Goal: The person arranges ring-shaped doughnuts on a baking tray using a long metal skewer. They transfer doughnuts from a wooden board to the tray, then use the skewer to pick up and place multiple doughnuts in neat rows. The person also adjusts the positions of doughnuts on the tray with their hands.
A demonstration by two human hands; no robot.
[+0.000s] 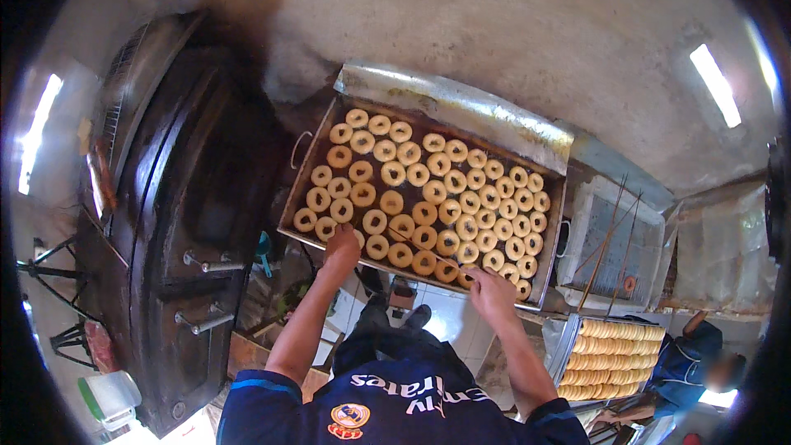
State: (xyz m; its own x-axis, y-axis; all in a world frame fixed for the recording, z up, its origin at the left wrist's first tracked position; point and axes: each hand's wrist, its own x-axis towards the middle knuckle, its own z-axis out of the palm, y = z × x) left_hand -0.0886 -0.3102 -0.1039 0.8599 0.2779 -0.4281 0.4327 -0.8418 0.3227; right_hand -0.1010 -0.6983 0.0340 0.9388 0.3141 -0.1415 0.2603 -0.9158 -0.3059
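Currently, the right grip [494, 295] is clamped on a thin stick [451, 263], located at 5 o'clock from the centre of the pan [554, 239]. The stick points from the fingers toward 10 o'clock and passes over the near rows of dough rings [424, 205]. The left grip [340, 255] is at 8 o'clock, at the near rim, next to the closest rings; whether its fingers are pinched on anything cannot be told.

Pan: large, shallow, rectangular, dark inside. Contents: many pale to golden dough rings, laid in rows and densest from 2 to 5 o'clock. A wire handle projects at 10 o'clock. A metal splash sheet [457, 107] lines the far edge from 11 to 2 o'clock.

Basin [578, 235]: rectangular, metal, mounted beside the pan at 3 o'clock. Contents: one small reddish-brown ring [629, 283] near the lower right corner. Long sticks [604, 251] lean across it.

Tray [566, 346]: at 4 o'clock. Contents: golden rings [616, 363], stood on edge in several horizontal rows. A co-worker [688, 363] is beside it, farther out.

Tub [115, 395]: whitish, with a green edge, at 8 o'clock, beyond a dark cabinet [165, 264] fitted with bar handles.
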